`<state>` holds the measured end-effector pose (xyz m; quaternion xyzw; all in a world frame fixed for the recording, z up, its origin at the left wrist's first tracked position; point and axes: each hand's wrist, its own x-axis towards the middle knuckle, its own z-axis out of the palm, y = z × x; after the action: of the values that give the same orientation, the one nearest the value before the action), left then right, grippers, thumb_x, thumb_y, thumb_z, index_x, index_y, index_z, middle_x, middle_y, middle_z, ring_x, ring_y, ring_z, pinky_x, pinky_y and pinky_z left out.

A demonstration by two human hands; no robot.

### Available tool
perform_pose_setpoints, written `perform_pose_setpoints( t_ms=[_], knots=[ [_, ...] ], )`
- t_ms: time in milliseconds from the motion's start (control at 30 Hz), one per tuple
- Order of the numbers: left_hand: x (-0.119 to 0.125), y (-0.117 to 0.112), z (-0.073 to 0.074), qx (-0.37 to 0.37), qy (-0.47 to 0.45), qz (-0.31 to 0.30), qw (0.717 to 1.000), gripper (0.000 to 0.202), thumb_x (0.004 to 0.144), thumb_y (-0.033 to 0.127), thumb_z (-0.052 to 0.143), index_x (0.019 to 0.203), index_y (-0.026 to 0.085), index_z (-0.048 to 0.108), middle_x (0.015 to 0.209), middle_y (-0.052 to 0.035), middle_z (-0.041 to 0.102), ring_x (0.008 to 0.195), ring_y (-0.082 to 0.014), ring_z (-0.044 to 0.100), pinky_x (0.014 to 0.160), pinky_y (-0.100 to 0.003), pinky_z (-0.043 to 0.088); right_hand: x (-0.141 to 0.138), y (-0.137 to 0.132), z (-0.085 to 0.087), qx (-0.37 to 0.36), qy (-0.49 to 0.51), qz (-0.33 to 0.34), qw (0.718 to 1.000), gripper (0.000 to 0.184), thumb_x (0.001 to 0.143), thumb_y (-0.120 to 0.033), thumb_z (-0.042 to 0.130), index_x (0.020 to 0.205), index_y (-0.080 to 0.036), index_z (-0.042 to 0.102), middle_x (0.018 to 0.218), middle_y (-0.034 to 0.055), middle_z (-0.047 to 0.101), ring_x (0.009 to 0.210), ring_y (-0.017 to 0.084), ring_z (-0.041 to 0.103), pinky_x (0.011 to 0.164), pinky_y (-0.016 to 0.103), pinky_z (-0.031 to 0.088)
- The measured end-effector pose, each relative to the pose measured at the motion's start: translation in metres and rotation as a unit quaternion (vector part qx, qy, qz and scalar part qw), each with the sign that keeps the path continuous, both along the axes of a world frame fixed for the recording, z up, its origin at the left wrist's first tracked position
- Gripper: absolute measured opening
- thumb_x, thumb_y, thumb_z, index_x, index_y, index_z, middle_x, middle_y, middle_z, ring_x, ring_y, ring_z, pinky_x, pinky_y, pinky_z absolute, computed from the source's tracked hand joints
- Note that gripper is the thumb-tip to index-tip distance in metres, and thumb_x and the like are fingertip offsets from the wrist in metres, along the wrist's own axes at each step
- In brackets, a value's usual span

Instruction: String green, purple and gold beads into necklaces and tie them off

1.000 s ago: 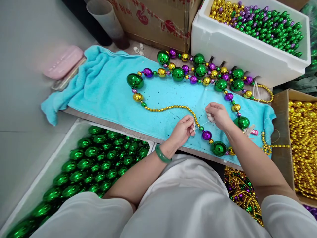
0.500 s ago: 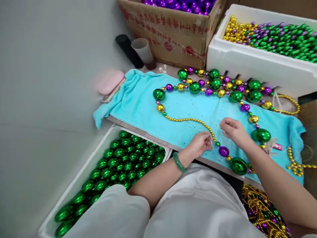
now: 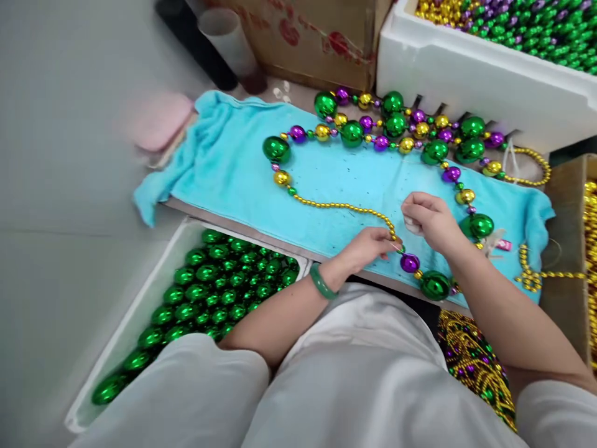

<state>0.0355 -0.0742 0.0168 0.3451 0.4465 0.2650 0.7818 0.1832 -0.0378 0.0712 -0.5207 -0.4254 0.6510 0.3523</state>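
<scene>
A long bead necklace (image 3: pixel 354 134) of green, purple and gold balls lies looped on a turquoise towel (image 3: pixel 233 168). A run of small gold beads (image 3: pixel 340 206) leads to my hands. My left hand (image 3: pixel 370 244), with a green bangle (image 3: pixel 321 283) on its wrist, pinches the end of the gold run. My right hand (image 3: pixel 431 219) is closed in a pinch just right of it, above a purple bead (image 3: pixel 410 262) and a big green bead (image 3: pixel 435 285). What the right fingers hold is too small to make out.
A white foam tray of green balls (image 3: pixel 205 292) sits at lower left. A white foam box (image 3: pixel 466 68) of mixed beads and a cardboard box (image 3: pixel 321 37) stand behind. Gold bead strands (image 3: pixel 536 277) trail right; a pile of mixed strands (image 3: pixel 471 354) lies below the board. A pink case (image 3: pixel 161 121) lies left.
My hands have come close together at the end of the gold run, and the thread stretched between them earlier no longer shows. The camera view swung left, then partly back.
</scene>
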Motion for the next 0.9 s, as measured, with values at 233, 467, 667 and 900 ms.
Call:
perform_pose_setpoints(
  t_ms=[233, 467, 667, 900],
  knots=[
    [-0.003, 0.009, 0.0, 0.114, 0.041, -0.002, 0.993, 0.007, 0.07, 0.018, 0.067, 0.068, 0.014, 0.063, 0.067, 0.0005, 0.058, 0.06, -0.0094, 0.049, 0.055, -0.021, 0.04, 0.01, 0.003, 0.003, 0.001, 0.006, -0.003, 1.0, 0.025, 0.067, -0.034, 0.066, 0.062, -0.02, 0.045, 0.047, -0.0076, 0.037, 0.038, 0.004, 0.025, 0.038, 0.02, 0.017],
    [-0.002, 0.007, -0.01, 0.197, 0.135, -0.029, 0.971, 0.022, 0.073, 0.034, 0.068, 0.064, 0.015, 0.063, 0.056, 0.0035, 0.049, 0.056, -0.0085, 0.04, 0.053, -0.022, 0.03, 0.002, -0.005, 0.005, 0.017, 0.012, 0.02, 1.0, 0.022, 0.07, -0.032, 0.064, 0.062, -0.019, 0.047, 0.047, -0.0077, 0.034, 0.04, 0.004, 0.025, 0.039, 0.02, 0.017],
    [0.002, 0.007, -0.009, 0.202, 0.133, -0.023, 0.97, 0.029, 0.072, 0.037, 0.068, 0.057, 0.015, 0.058, 0.054, 0.0047, 0.042, 0.054, -0.0076, 0.033, 0.052, -0.022, 0.026, 0.001, 0.0, 0.004, 0.043, -0.008, 0.016, 0.999, 0.021, 0.073, -0.031, 0.061, 0.063, -0.02, 0.046, 0.049, -0.0067, 0.034, 0.043, 0.006, 0.027, 0.042, 0.021, 0.02],
    [0.004, 0.009, 0.003, 0.117, 0.068, -0.012, 0.991, 0.027, 0.072, 0.03, 0.069, 0.056, 0.014, 0.056, 0.054, 0.0036, 0.043, 0.054, -0.0072, 0.034, 0.051, -0.022, 0.026, -0.007, -0.026, 0.008, 0.237, -0.211, 0.025, 0.948, 0.015, 0.083, -0.025, 0.048, 0.069, -0.021, 0.045, 0.058, -0.002, 0.041, 0.054, 0.011, 0.037, 0.053, 0.026, 0.03]
  ],
)
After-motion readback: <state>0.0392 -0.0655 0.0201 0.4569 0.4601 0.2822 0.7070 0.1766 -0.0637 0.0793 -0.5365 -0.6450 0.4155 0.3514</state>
